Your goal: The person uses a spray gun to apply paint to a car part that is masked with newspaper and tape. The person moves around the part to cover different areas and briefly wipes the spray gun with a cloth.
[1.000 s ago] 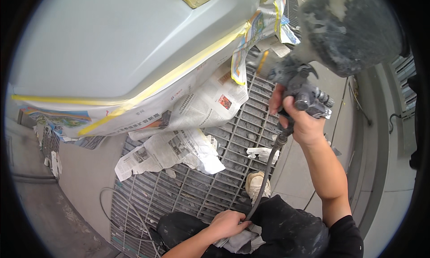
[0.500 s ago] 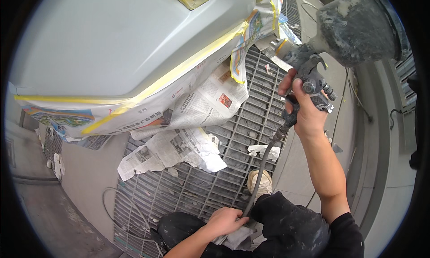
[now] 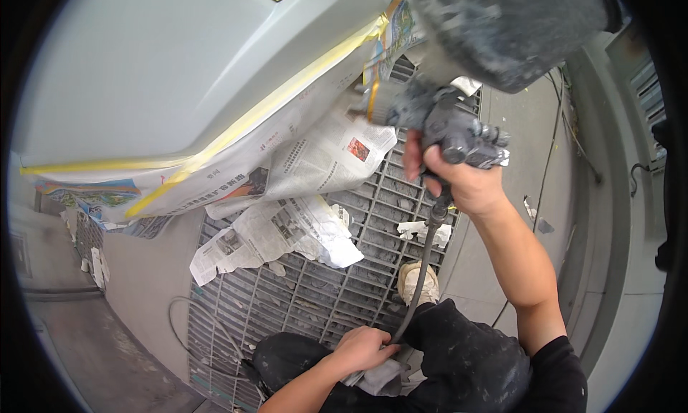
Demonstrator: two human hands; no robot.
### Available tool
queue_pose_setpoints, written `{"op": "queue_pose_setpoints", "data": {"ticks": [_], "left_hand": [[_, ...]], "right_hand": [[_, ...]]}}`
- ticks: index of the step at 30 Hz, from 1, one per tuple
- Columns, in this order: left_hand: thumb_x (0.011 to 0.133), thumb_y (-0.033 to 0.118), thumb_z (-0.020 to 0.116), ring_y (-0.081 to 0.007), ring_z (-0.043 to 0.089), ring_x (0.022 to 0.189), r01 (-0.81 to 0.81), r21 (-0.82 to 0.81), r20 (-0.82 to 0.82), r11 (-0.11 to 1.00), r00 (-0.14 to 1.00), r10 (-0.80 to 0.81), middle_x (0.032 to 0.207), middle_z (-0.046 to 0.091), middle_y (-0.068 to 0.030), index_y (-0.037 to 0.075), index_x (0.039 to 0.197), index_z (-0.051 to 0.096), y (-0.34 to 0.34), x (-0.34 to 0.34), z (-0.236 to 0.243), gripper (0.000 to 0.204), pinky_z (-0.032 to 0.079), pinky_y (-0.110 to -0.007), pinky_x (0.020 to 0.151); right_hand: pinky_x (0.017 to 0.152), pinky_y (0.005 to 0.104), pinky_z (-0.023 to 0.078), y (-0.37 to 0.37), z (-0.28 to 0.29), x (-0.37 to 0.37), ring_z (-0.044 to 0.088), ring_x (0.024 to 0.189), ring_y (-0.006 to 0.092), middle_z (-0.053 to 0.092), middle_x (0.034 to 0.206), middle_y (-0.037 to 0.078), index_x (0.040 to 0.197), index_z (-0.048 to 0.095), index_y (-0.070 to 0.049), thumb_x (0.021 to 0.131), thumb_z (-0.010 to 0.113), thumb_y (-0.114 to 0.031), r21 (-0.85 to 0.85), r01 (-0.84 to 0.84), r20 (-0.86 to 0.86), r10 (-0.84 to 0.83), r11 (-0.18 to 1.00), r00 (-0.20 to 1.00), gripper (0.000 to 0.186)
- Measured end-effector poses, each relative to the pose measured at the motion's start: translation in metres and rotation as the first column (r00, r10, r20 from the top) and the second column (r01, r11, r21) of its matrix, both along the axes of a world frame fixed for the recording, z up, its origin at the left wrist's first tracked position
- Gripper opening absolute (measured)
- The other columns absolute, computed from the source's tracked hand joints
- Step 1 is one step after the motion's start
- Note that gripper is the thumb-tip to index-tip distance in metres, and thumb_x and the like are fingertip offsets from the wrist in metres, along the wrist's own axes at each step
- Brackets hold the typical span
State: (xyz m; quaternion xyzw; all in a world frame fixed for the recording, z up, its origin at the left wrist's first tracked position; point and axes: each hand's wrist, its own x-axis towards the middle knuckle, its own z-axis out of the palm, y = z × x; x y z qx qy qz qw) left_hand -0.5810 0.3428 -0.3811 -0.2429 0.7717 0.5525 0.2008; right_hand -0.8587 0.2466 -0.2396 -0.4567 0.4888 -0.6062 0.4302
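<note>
My right hand (image 3: 464, 180) is wrapped round the handle of a dark, paint-caked spray gun (image 3: 459, 130). A large smeared paint cup (image 3: 512, 33) sits on top, blurred by motion, and the nozzle end points left toward a smooth grey car body panel (image 3: 179, 76). From the handle's base an air hose (image 3: 423, 277) runs down to my left hand (image 3: 362, 348), whose fingers are closed on it between my knees. Crumpled grey cloth or paper (image 3: 383, 377) lies just under that hand. Yellow masking tape (image 3: 244, 130) and newspaper sheets (image 3: 287, 155) cover the panel's lower edge.
Beneath me is a metal floor grating (image 3: 322, 298) with debris under it. A torn newspaper piece (image 3: 276, 237) and a white scrap (image 3: 426, 232) lie on it. A thin cable (image 3: 175, 323) loops at the left. My shoe (image 3: 418, 282) rests near the hose.
My right hand has moved left with the spray gun, bringing its nozzle and cup nearer the panel. The view has shifted slightly. My left hand stays on the hose.
</note>
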Motion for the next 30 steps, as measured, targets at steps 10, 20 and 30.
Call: {"op": "queue_pose_setpoints", "data": {"ticks": [10,20,30], "left_hand": [[0.091,0.045,0.065,-0.0408,0.064,0.072,-0.013,-0.017,0.024,1.0,1.0,0.013,0.067,0.062,-0.0189,0.004,0.081,0.07,-0.004,-0.008,-0.012,0.043,0.049,-0.048,0.065],[0.093,0.05,0.061,-0.04,0.067,0.084,0.036,0.078,0.16,0.996,0.986,-0.048,0.08,0.069,-0.0205,0.005,0.098,0.074,-0.008,-0.027,-0.041,0.046,0.052,-0.048,0.074],[0.096,0.047,0.062,-0.0295,0.07,0.085,-0.564,0.19,0.17,0.804,0.825,0.539,0.093,0.074,-0.0137,0.003,0.131,0.062,0.026,-0.048,0.062,0.057,0.054,-0.041,0.077]], "right_hand": [[0.047,0.0196,0.039,0.029,-0.017,-0.057,0.06,0.085,0.0166,0.061,0.091,0.007,0.121,0.053,0.0,0.1,0.063,-0.029,-0.222,0.294,0.184,-0.257,0.93,0.949,0.037],[0.045,0.019,0.039,0.048,-0.034,-0.068,0.062,0.088,0.0185,0.062,0.094,0.008,0.124,0.052,0.0,0.1,0.064,-0.031,-0.162,0.287,0.327,-0.223,0.944,0.918,0.041],[0.048,0.0209,0.042,0.067,0.019,-0.021,0.065,0.086,0.0158,0.067,0.094,0.009,0.12,0.058,-0.001,0.098,0.066,-0.021,0.213,0.332,0.335,-0.388,0.919,0.858,0.031]]}}
